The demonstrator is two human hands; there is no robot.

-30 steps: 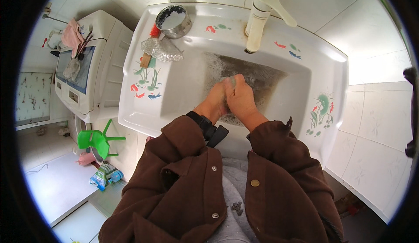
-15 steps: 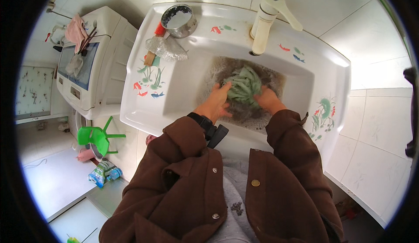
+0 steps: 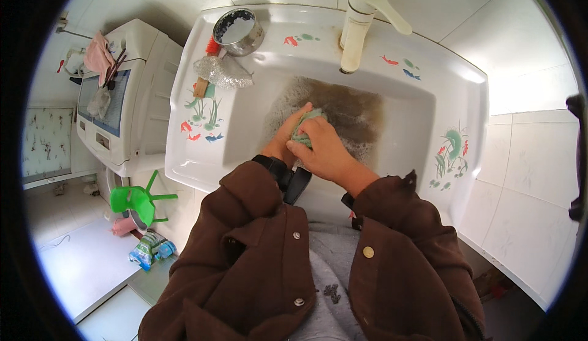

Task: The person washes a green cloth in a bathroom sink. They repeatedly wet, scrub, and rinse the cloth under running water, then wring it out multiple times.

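Note:
Both my hands are pressed together over the murky, sudsy water in the white sink (image 3: 410, 127), squeezing a bunched green cloth (image 3: 304, 134). My left hand (image 3: 285, 139) cups it from the left side, its fingers partly hidden. Over the cloth's right side my right hand (image 3: 324, 151) is wrapped, fingers curled. Only a small part of the cloth shows between the hands. Brown, foamy water (image 3: 349, 111) fills the bottom of the basin.
A cream faucet (image 3: 355, 35) stands at the sink's back. On the left rim are a metal bowl (image 3: 239, 33) with white residue, a silvery mesh piece (image 3: 223, 71) and a red-bristled brush (image 3: 200, 87). A washing machine (image 3: 138, 96) and a green chair (image 3: 139, 203) are on the left.
The green cloth was spread between my parted hands in the water. It is now gathered into a small bundle, and my right hand has moved left to meet my left.

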